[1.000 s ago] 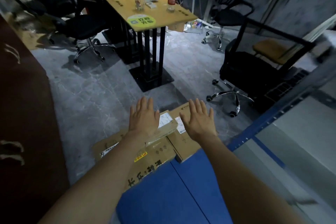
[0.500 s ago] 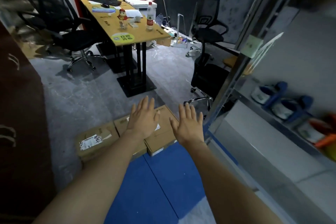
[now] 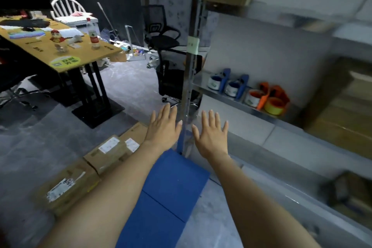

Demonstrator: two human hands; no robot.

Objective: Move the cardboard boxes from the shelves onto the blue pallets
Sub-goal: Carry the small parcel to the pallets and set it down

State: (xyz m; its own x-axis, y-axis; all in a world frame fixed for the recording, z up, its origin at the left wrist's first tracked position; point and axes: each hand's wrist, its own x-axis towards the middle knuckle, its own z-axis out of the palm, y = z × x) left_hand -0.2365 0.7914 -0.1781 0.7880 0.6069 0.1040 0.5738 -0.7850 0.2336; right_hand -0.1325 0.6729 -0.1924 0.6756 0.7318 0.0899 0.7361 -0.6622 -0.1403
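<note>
Arms stretched forward; left hand [image 3: 163, 127] and right hand [image 3: 211, 135] held flat, palms down, grip spread, nothing held. Below left forearm, cardboard boxes [image 3: 112, 153] laid along left edge of blue pallet [image 3: 173, 187].

An office doubling as a stockroom: desk [image 3: 60, 54], swivel chairs [image 3: 161, 32], metal shelving [image 3: 251, 106], cardboard boxes [image 3: 108, 153] on the floor.

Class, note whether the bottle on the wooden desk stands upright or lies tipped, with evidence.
Upright. The bottle stands on its base on the desk, cap uppermost.
</note>
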